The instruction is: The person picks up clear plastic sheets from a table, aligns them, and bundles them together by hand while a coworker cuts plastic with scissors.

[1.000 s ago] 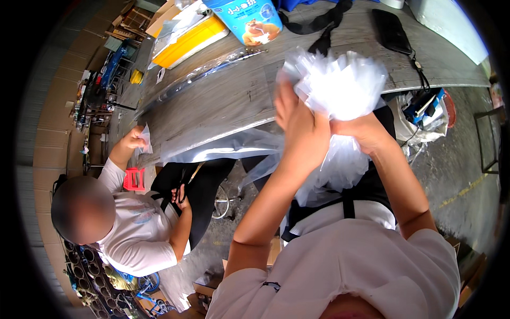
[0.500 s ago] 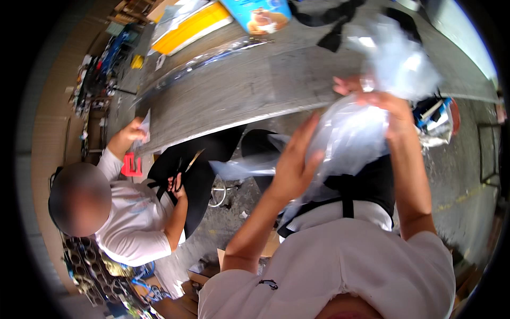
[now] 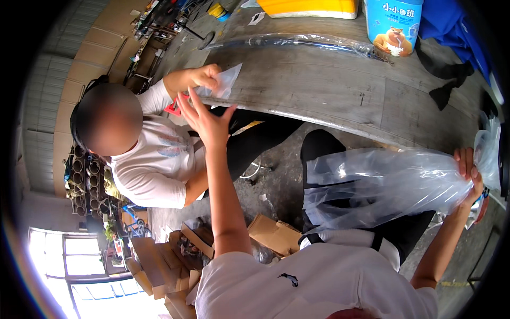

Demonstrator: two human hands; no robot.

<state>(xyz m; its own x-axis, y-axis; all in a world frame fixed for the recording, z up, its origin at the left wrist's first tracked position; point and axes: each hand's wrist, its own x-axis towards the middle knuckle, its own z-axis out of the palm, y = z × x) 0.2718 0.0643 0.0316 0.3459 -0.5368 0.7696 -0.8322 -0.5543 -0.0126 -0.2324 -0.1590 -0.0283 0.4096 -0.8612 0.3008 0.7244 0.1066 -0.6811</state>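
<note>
In our right hand (image 3: 473, 186) we have thin, glossy clear plastic, creased where the bag (image 3: 393, 178) is bunched. Left of the grip, the table (image 3: 319, 80) shows matt, wood-look grain; above our grip, the strap (image 3: 440, 97) looks dull cloth, the tub (image 3: 393, 16) smooth and glossy.

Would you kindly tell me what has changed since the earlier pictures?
The left hand has let go of the bunched clear plastic and moved out to the left, fingers spread, near the co-worker's hand. The right hand has carried the plastic to the right, still gripping it. The co-worker's hand still holds its small plastic piece at the table.
</note>
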